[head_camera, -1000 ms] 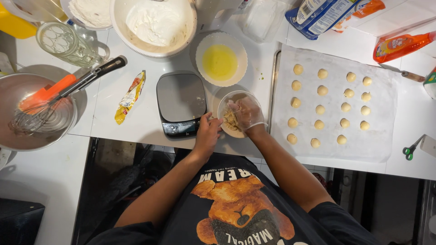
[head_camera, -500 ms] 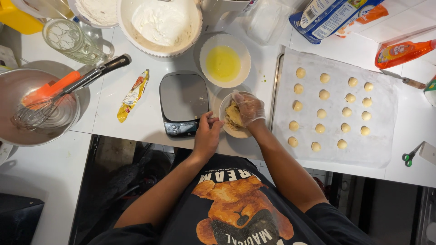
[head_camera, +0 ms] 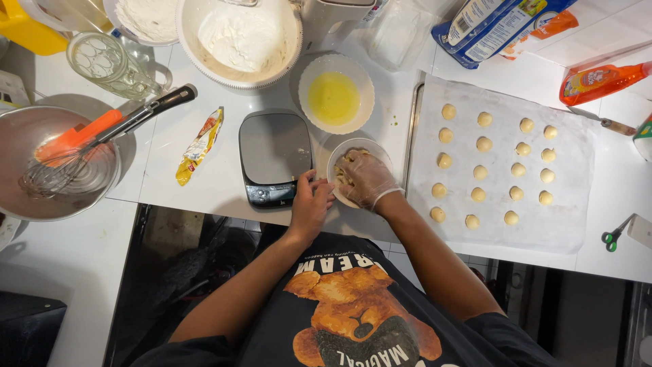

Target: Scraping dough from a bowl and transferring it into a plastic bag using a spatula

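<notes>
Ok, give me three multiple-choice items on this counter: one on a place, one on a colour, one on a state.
1. Where does the scale sit?
A. On the baking tray
B. Between the yellow packet and the dough bowl
C. Inside the metal bowl

2. What colour is the liquid in the white dish?
A. Yellow
B. Red
C. Brown

3. How is the right hand?
A. Bare and resting on the scissors
B. Lifted clear of the counter
C. In a clear glove, down in the dough bowl

Answers:
1. B: the packet lies to its left and the bowl to its right.
2. A: a yellow pool fills the dish.
3. C: the thin glove ends at the wrist, with the fingers over the dough.
</notes>
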